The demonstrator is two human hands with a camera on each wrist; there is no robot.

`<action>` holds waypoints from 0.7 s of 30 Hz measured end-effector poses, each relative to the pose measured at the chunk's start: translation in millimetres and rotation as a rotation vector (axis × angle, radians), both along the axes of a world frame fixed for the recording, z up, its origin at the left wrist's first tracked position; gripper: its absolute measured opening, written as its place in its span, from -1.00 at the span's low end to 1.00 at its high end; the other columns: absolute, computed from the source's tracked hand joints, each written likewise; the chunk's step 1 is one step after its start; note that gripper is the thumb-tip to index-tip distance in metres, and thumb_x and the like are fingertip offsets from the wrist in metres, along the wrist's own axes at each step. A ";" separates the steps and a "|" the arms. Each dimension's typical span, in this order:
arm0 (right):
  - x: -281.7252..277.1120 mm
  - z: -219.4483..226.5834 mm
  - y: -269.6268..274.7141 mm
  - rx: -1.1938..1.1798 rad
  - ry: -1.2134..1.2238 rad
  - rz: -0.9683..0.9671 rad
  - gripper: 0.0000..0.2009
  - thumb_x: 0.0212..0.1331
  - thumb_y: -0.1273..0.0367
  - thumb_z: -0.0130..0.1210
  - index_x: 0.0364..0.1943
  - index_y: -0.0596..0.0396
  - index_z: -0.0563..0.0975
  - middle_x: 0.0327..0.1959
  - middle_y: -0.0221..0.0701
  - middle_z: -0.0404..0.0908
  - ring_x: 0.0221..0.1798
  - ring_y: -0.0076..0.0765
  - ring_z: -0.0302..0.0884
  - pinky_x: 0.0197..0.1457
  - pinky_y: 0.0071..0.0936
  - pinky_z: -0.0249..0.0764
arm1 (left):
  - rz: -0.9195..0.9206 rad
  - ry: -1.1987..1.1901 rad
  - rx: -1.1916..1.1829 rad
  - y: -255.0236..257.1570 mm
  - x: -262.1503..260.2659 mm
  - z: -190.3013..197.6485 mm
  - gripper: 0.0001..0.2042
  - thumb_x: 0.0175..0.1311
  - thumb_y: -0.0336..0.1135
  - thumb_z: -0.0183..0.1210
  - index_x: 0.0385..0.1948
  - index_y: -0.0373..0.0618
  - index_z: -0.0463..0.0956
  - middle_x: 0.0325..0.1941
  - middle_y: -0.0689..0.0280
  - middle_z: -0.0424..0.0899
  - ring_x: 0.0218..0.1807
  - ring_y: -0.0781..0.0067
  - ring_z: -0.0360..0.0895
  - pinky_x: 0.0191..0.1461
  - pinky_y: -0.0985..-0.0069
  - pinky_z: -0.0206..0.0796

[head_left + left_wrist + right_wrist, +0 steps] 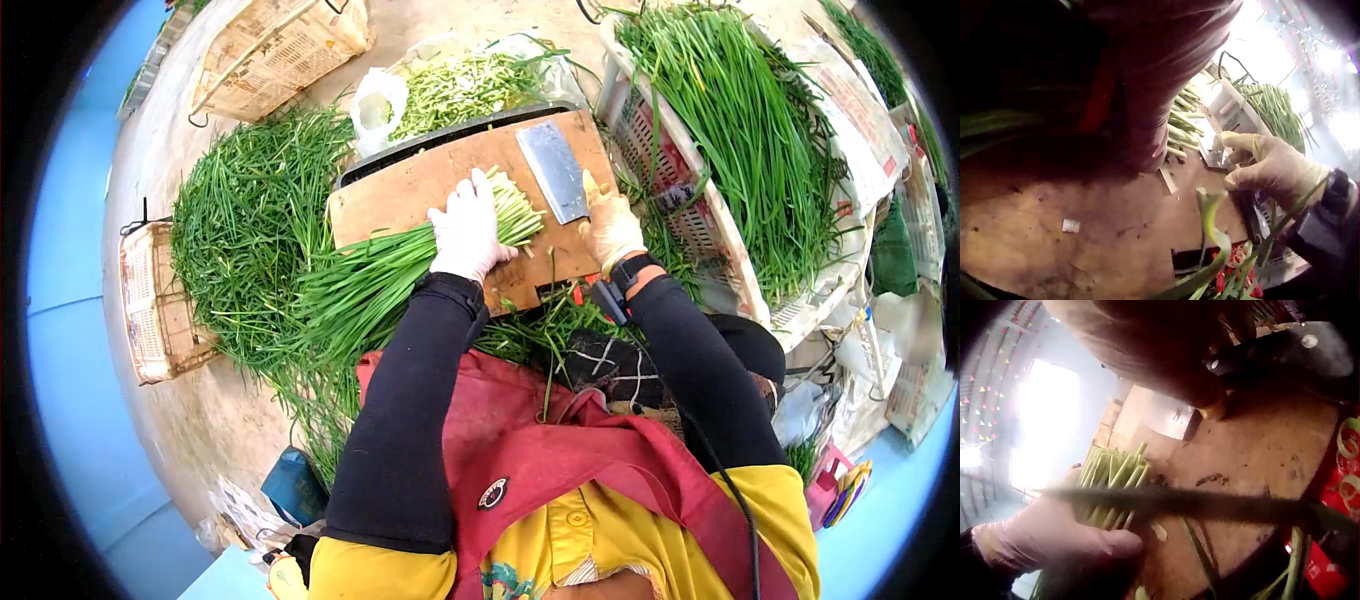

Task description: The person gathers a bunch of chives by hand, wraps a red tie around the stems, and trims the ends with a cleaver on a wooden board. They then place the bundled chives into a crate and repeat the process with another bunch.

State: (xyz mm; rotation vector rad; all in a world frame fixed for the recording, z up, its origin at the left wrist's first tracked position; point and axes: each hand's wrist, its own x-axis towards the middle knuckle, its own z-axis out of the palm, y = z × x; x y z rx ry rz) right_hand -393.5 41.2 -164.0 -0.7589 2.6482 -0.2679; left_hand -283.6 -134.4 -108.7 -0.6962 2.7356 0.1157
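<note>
My gloved left hand [466, 228] holds down a bundle of garlic chives [385, 270] on the wooden cutting board [390, 205]. Its pale cut stems [515, 208] stick out to the right past the fingers, and the long green leaves trail left off the board. On the board's right side, my gloved right hand [612, 226] has its fingers curled at the near end of a cleaver [553, 170]. The broad blade lies face up, pointing away; the handle is hidden by the hand. In the right wrist view, the blade [1169, 415] shows beside that hand's fingertips.
Beyond the board, a plastic bag [380, 105] holds chopped stems [465, 90]. Loose chives [255, 200] are heaped at left. A crate [690, 190] of long chives [730, 120] stands close at right. Another crate [280, 50] is at the back left.
</note>
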 end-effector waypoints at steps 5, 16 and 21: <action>-18.4 15.9 -3.7 -0.428 -0.406 -0.137 -0.36 0.00 0.37 0.22 0.27 0.15 0.36 0.02 -0.07 0.60 0.03 -0.04 0.58 0.13 -0.35 0.48 | -0.006 -0.004 0.012 -12.6 -5.4 -5.3 0.14 -0.32 0.09 0.54 0.36 -0.18 0.02 0.14 0.12 0.49 0.18 0.12 0.48 0.16 0.12 0.32; 30.5 76.1 18.0 -0.613 -0.276 0.241 -0.10 0.02 0.64 -0.04 0.51 -0.12 -0.12 0.03 0.04 0.52 -0.03 0.14 0.56 0.05 -0.21 0.46 | 0.052 -0.073 0.146 -27.7 -15.4 1.7 -0.15 -0.25 0.08 0.53 0.10 -0.15 0.30 0.07 0.13 0.56 0.15 0.14 0.52 0.16 0.18 0.34; 44.9 80.1 20.2 -0.464 -0.217 0.289 -0.09 0.03 0.63 -0.07 0.52 -0.25 -0.13 -0.13 0.06 0.53 -0.23 0.12 0.59 -0.18 -0.15 0.49 | 0.061 -0.083 0.165 -27.9 -15.8 1.3 -0.17 -0.26 0.08 0.53 0.06 -0.15 0.32 0.04 0.14 0.57 0.14 0.15 0.53 0.15 0.20 0.35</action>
